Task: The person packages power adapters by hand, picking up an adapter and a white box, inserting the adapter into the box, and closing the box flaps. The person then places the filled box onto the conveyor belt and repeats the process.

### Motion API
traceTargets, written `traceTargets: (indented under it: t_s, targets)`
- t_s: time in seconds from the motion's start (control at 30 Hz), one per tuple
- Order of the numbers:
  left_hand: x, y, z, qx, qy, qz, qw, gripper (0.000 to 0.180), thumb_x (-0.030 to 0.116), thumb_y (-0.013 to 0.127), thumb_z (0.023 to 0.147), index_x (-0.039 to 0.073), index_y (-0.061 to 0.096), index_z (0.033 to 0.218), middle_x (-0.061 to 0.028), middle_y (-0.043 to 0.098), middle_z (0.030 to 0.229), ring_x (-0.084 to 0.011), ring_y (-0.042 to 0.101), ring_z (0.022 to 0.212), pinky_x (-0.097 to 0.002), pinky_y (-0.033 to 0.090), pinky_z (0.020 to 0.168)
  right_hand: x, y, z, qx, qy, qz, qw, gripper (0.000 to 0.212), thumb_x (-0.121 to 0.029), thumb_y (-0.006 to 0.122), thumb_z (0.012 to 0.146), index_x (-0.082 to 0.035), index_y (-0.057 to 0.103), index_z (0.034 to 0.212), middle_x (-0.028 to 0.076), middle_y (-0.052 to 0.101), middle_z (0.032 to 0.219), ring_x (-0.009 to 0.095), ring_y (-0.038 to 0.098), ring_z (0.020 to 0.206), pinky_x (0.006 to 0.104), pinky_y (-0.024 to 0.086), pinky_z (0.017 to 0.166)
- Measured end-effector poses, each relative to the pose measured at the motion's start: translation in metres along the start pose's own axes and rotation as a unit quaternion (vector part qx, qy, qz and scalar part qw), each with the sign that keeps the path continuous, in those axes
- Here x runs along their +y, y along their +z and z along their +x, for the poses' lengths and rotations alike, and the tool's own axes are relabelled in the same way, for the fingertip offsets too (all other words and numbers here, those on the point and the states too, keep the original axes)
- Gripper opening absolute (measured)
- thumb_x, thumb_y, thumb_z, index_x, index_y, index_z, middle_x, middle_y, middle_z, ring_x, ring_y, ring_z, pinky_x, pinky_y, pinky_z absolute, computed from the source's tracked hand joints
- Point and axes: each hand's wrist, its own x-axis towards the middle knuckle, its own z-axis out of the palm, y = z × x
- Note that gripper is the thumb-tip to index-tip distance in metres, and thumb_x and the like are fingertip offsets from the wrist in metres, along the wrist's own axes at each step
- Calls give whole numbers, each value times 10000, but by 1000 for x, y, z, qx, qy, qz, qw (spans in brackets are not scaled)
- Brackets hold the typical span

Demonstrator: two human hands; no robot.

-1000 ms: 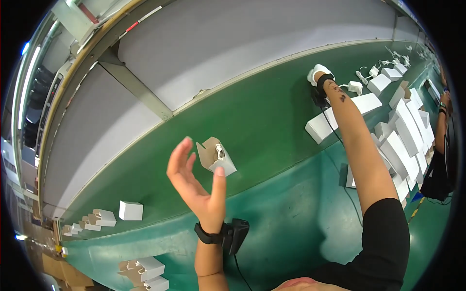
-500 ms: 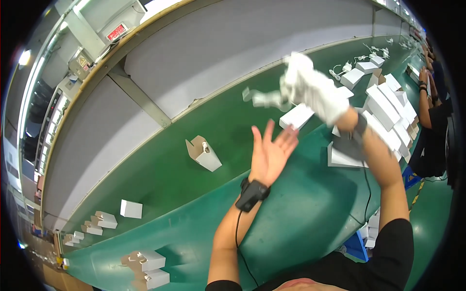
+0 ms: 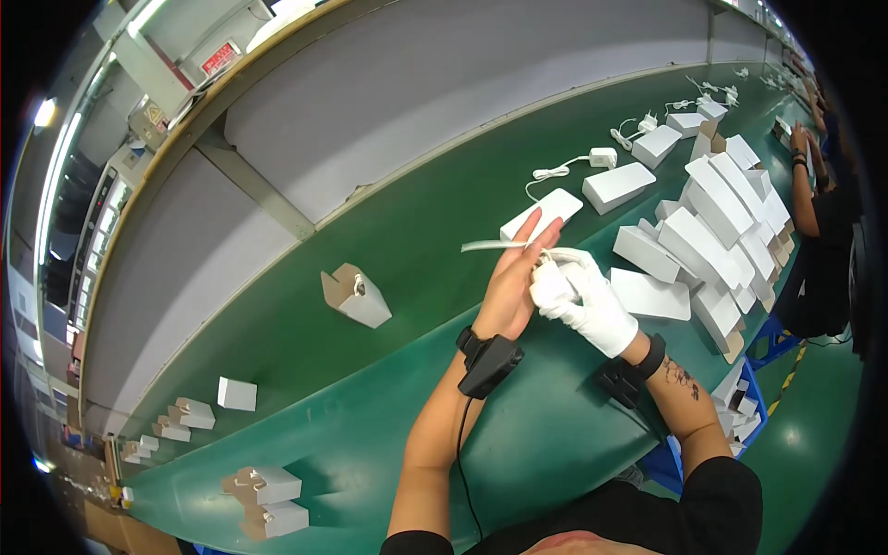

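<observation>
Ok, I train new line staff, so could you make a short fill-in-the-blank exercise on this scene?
1. A white adapter is held in the gloved hand, the person's ____ one.
2. The left hand wears no ____.
3. The wristband on the left arm is coloured ____.
4. The open box nearest the left hand sits to its ____.

Missing words: right; glove; black; left.

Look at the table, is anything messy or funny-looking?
Yes. The heap of white cardboard boxes on the right lies jumbled, tilted over one another, some with flaps open. Also, only the right hand wears a white cloth glove; the left hand is bare, so they don't match. I see nothing spilled.
</observation>
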Motion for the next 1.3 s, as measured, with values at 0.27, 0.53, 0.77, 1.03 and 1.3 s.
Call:
traceTargets:
  t_s: [0.27, 0.53, 0.77, 1.03, 1.3]
  targets:
    - [-21, -72, 62, 12, 62, 527, 848, 790, 207, 733, 752, 33, 330, 1409, -147, 473, 1342, -233, 454, 1245, -376, 390, 1007, -18, -47, -12, 106, 88, 238, 962, 467, -304, 670, 863, -29, 516, 1207, 87, 589, 968, 142, 579, 787, 250, 478, 667]
    - [18, -84, 22, -19, -100, 207, 973, 834, 152, 834, 633, 25, 413, 1341, -91, 543, 1241, -213, 540, 1127, -357, 431, 952, -25, -57, -41, 52, 42, 486, 871, 600, -439, 647, 857, 4, 491, 1230, 120, 596, 973, 155, 592, 796, 233, 468, 614]
    - [24, -52, -31, -126, -75, 329, 933, 901, 123, 888, 569, 54, 415, 1334, -53, 528, 1239, -165, 509, 1138, -315, 417, 959, 0, -51, -23, -104, 131, 396, 903, 474, -350, 661, 848, 0, 548, 1147, 98, 617, 1004, 176, 608, 855, 250, 510, 671]
    - [-15, -54, -57, -153, -41, 412, 897, 871, 112, 893, 568, 95, 439, 1311, -48, 524, 1212, -179, 506, 1132, -324, 420, 954, -65, -43, -7, -250, 19, -348, 903, 345, -237, 686, 764, -33, 641, 1039, 143, 655, 887, 235, 647, 739, 334, 519, 674]
    - [-36, -47, -65, -77, 46, 446, 890, 870, 200, 901, 551, 75, 448, 1283, -69, 540, 1162, -211, 529, 1096, -338, 425, 939, -60, -24, -5, -258, 93, -217, 937, 290, -184, 678, 712, -27, 622, 950, 190, 621, 855, 329, 623, 807, 404, 510, 675]
